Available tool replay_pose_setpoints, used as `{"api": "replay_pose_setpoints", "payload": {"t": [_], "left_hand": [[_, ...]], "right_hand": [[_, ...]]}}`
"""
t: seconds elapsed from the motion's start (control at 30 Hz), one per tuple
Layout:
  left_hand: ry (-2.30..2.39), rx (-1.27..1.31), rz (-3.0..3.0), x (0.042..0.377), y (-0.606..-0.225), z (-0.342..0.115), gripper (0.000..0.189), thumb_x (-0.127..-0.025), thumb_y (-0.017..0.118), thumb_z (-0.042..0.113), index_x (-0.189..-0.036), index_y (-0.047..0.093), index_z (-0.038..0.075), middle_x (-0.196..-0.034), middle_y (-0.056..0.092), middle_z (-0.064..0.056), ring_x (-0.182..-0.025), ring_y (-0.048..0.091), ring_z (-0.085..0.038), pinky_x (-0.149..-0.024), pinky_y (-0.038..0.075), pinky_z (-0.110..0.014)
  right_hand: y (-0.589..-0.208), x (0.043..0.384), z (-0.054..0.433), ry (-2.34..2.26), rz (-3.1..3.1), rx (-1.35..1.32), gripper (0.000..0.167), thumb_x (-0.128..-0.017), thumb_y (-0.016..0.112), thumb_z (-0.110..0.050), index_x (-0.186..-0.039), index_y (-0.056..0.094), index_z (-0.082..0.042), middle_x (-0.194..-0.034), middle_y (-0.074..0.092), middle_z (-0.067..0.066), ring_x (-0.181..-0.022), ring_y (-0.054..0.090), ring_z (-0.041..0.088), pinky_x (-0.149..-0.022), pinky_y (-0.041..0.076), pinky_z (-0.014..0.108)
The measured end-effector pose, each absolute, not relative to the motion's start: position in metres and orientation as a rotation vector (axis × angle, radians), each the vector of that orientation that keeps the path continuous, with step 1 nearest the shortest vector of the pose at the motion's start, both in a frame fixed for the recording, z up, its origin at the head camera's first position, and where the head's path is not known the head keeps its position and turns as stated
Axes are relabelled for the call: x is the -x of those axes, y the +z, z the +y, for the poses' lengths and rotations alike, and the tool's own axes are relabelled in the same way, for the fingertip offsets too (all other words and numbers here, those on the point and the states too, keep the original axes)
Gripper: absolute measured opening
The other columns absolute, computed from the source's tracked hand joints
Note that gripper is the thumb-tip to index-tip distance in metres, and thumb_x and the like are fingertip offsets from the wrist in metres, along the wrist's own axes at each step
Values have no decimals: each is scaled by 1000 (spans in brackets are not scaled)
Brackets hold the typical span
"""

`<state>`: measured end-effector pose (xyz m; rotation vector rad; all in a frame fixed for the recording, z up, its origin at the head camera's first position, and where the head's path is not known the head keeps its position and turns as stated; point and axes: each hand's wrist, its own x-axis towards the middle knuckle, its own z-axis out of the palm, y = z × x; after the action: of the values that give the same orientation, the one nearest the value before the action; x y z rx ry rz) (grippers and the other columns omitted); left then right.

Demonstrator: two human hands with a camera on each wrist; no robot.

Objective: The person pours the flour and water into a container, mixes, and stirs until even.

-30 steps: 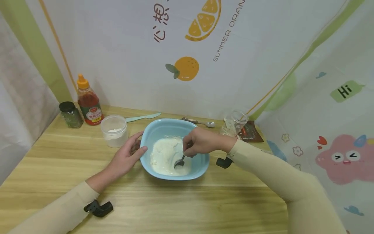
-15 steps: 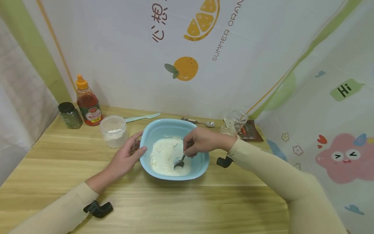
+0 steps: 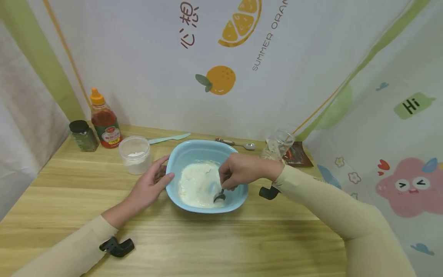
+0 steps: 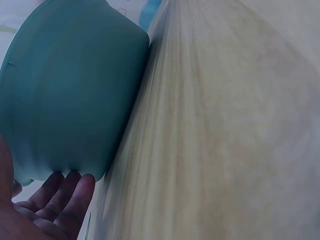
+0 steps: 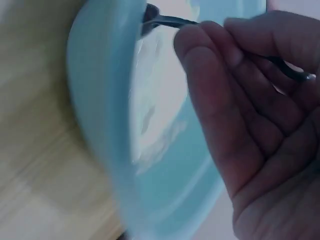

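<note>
A light blue bowl [image 3: 188, 150] stands on the wooden table, holding a wet, creamy white mixture [image 3: 197, 184] with some lumps. My left hand [image 3: 149, 186] holds the bowl's left side, thumb over the rim. In the left wrist view its fingertips [image 4: 86, 182] touch the outer wall of the bowl [image 4: 75, 95]. My right hand [image 3: 242, 169], above the bowl's right half, pinches the handle of a dark metal spoon [image 3: 219, 197] between thumb and fingers. The spoon's head sits in the mixture near the front right, partly sunk. The right wrist view shows the spoon handle [image 5: 172, 21] crossing the fingers.
Left of the bowl stand a tub of white powder [image 3: 135, 157], a red sauce bottle [image 3: 108, 127] and a dark-lidded jar [image 3: 84, 136]. Behind lie a pale blue knife [image 3: 169, 138] and a measuring spoon [image 3: 235, 144]. A clear cup [image 3: 278, 144] and brown packet [image 3: 297, 154] are right.
The spoon and my right hand have shifted slightly right through the mixture, towards the bowl's right wall. My left hand and the bowl have stayed in place.
</note>
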<state>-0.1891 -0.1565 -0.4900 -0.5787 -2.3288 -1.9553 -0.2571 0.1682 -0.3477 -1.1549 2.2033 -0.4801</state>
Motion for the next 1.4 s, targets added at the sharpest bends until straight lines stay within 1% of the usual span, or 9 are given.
{"api": "replay_pose_setpoints", "payload": {"t": [0.1,0.23,0.4,0.53,0.73,0.87,1.03,1.23,1.4], "left_hand": [[-1960,574,-2323,189,-490,-158,63,-117,59,15,-173,34,6,-137,68,-30,-122,71,-47,-89,65,-27],[-1958,579,-2316,189,-490,-159,62,-117,59,14,-173,34,5,-137,68,-31,-121,72,-47,-90,65,-27],[-1935,591,-2321,190,-489,-158,61,-116,60,13,-172,36,5,-133,70,-29,-118,72,-44,-91,64,-26],[-1930,596,-2335,191,-488,-156,61,-116,60,14,-172,36,6,-133,70,-28,-118,72,-42,-90,64,-26],[-1934,577,-2336,189,-486,-157,62,-117,59,14,-173,34,6,-135,69,-29,-120,72,-45,-90,64,-26],[-1960,575,-2341,187,-487,-157,63,-117,58,15,-174,31,5,-138,67,-31,-123,70,-47,-91,64,-26],[-1989,574,-2323,188,-489,-155,63,-117,59,14,-174,32,6,-137,67,-31,-123,70,-47,-91,65,-28],[-1990,580,-2330,189,-490,-155,63,-117,59,16,-174,33,8,-136,67,-29,-122,71,-45,-90,66,-28],[-2014,569,-2320,188,-491,-157,63,-117,59,16,-174,33,8,-137,67,-29,-122,70,-45,-90,66,-29]], "right_hand": [[-349,252,150,-489,2169,1249,11,-103,76,-9,-93,81,-9,-79,76,-12,-75,73,4,-70,59,25],[-352,258,139,-498,2240,1303,10,-104,76,-8,-94,80,-8,-82,76,-10,-77,72,2,-73,60,24],[-350,266,146,-469,2358,1229,15,-102,77,-8,-89,79,-14,-79,75,-10,-72,70,4,-67,57,25],[-346,258,150,-448,2227,1225,15,-103,77,-9,-89,80,-15,-79,76,-9,-73,73,7,-68,59,26],[-345,247,121,-432,2107,1357,12,-103,76,-8,-93,81,-12,-79,76,-13,-74,71,3,-71,58,23],[-351,252,103,-456,2146,1370,10,-103,76,-8,-95,80,-12,-83,78,-8,-76,71,2,-72,58,22],[-358,264,101,-507,2284,1297,12,-103,75,-8,-93,78,-11,-80,75,-8,-73,68,3,-69,56,21],[-351,260,111,-444,2283,1264,18,-100,78,-7,-84,78,-17,-70,72,-12,-66,65,5,-63,51,22],[-349,252,95,-426,2157,1317,15,-102,76,-9,-89,79,-16,-75,73,-13,-70,68,5,-65,54,22]]}}
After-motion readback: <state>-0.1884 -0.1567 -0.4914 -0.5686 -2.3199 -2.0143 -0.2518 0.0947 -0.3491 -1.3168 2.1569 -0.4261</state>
